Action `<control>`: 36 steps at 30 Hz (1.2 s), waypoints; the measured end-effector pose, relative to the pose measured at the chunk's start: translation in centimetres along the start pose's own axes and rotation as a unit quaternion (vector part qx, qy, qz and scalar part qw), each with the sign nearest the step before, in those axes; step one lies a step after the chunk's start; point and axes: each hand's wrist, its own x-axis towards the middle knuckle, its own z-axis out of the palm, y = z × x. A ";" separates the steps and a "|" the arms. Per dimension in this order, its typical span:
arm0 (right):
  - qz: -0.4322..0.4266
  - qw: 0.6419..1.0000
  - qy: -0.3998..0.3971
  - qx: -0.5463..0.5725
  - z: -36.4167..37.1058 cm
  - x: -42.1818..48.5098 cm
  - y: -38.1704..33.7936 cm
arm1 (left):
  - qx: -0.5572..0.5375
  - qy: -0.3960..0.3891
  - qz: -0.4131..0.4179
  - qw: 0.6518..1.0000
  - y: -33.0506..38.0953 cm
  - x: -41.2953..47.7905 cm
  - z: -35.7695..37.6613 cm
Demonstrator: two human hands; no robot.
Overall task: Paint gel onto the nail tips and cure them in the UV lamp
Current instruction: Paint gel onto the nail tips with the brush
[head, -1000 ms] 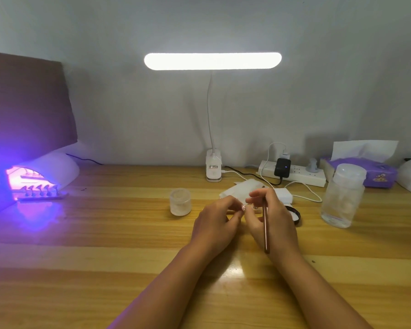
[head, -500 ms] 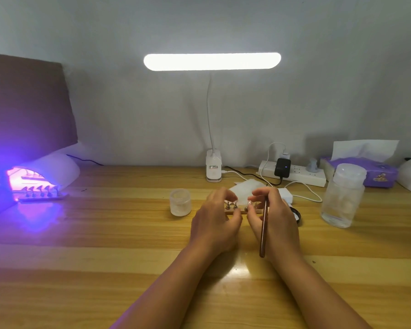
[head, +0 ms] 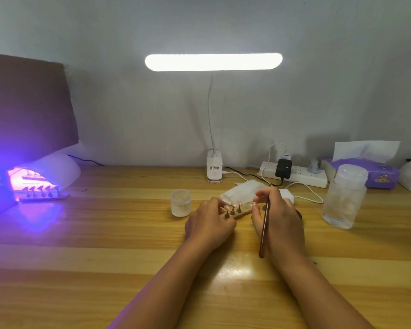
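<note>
Glossy striped wood desk (head: 105, 233); left fingers (head: 211, 206) curled round slim nail-tip strip (head: 240, 213), right fingers (head: 262, 194) pinching coppery brush (head: 263, 231).

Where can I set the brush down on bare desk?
Widest bare patch: the desk between the UV lamp and the small jar. Also the near edge beside the forearms. Crowded: behind and right of the left hand on the nail tip holder and the right hand gripping the brush: wipes, power strip, clear bottle.

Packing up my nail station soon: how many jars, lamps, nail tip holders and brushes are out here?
Jars: 2, small jar and tall jar
Lamps: 2, UV lamp and desk lamp
Nail tip holders: 2 plainly visible
Brush: 1
Total: 7
</note>
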 end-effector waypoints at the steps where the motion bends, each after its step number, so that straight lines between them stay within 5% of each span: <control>1: -0.011 1.000 -0.007 -0.014 -0.1 0.0 0.0 | 0.004 -0.006 0.010 1.000 -0.1 0.0 -0.1; 13: -0.031 0.999 -0.028 0.007 -0.3 0.3 1.0 | -0.020 -0.016 0.095 0.995 -0.9 0.0 -0.2; 36: 0.048 0.997 -0.060 -0.016 -0.3 0.3 1.5 | -0.005 0.033 0.073 0.997 -0.3 -0.5 -0.2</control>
